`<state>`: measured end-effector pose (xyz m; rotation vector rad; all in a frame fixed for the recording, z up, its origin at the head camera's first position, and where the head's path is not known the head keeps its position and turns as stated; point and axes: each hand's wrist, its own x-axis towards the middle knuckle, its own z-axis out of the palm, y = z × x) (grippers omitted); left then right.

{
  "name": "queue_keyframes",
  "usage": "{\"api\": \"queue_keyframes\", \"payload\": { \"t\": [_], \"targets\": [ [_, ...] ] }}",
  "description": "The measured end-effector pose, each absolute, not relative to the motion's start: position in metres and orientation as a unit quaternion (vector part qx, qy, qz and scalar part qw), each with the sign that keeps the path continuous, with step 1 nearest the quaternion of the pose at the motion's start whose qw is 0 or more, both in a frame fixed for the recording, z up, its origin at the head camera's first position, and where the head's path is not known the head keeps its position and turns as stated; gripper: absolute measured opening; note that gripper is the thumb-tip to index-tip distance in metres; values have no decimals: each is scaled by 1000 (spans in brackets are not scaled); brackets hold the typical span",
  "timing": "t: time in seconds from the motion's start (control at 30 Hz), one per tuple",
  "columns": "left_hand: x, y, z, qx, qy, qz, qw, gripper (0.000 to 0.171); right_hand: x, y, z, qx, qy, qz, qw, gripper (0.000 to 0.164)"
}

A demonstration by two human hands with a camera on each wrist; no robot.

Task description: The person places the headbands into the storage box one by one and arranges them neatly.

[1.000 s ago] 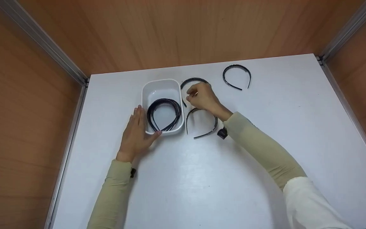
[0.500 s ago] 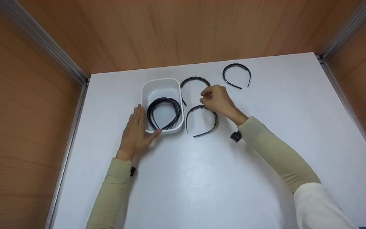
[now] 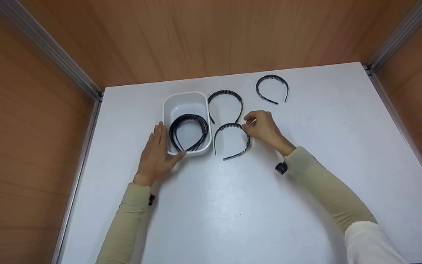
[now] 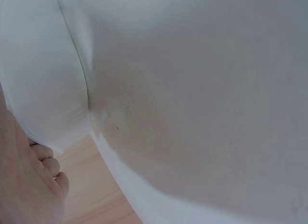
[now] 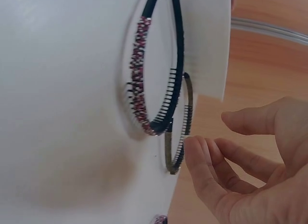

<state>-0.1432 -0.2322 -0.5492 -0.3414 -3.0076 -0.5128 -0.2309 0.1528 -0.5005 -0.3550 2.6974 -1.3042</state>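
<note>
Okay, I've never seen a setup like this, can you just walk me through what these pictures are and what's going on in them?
No machine here: a person works with two bare hands and wears three cameras. The wide picture comes from a camera on the head, looking down at a white table with wooden walls around it. The other two come from cameras on the wrists, so they sit very close and look tilted.

On the table stands a white tub with black headbands in it. Three more toothed headbands lie loose: a near headband beside the tub, a middle headband behind it, and a far headband at the back.

The left hand rests flat against the tub's side. The right hand has its fingertips at the near headband; it grips nothing yet. The right wrist view shows those fingers loosely curled beside a headband.
</note>
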Motion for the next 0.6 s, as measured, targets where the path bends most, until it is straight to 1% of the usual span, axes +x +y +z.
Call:
{"api": "queue_keyframes", "payload": {
  "t": [0.23,0.37,0.6],
  "targets": [
    [-143,-233,-549,-107,-979,-169,34,119,-224,164,-511,-97,896,-429,53,29],
    [-144,-233,-550,-106,-979,-170,37,119,-219,169,-519,-85,897,-429,65,33],
    [-145,-232,-547,-103,-979,-173,22,120,-213,171,-536,-64,891,-442,77,34]
  ]
}}
